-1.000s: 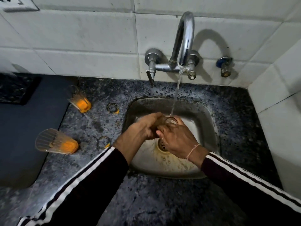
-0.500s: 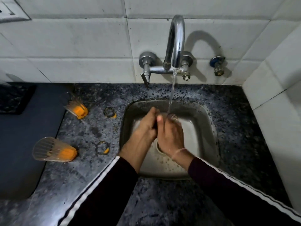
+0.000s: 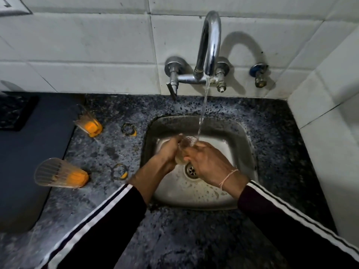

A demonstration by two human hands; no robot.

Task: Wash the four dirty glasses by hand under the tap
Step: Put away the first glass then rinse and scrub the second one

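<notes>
**One glass under the running tap, two more lying off to the left**

No brand, label or legible writing shows on any surface; the sleeves [image 3: 101, 228] carry only white stripes on dark cloth.

Both forearms reach forward over the sink [image 3: 240, 199] and meet above its drain [image 3: 191, 170]; the left hand [image 3: 168, 150] has its fingers curled round the glass [image 3: 183, 147] from the left side, and the right hand [image 3: 208, 162] wraps it from the right, fingers bent across its lower part, a thin thread bracelet [image 3: 228, 177] on that wrist; so each hand grips the same glass, which lies tilted between them with its mouth pointing away from the person.

The stream of water [image 3: 203, 111] falls from the tap [image 3: 208, 45] and lands just beyond the right hand's fingertips, at the glass's far end.

Well to the left of the left hand, on the speckled counter [image 3: 174, 239], a ribbed glass [image 3: 60, 173] lies on its side with orange residue in its base; farther away from the person, a second tipped glass [image 3: 88, 125] also holds orange; two orange-stained ring marks [image 3: 128, 129] sit on the counter between those glasses and the sink; a dark mat [image 3: 29, 152] lies to the left of them.
</notes>
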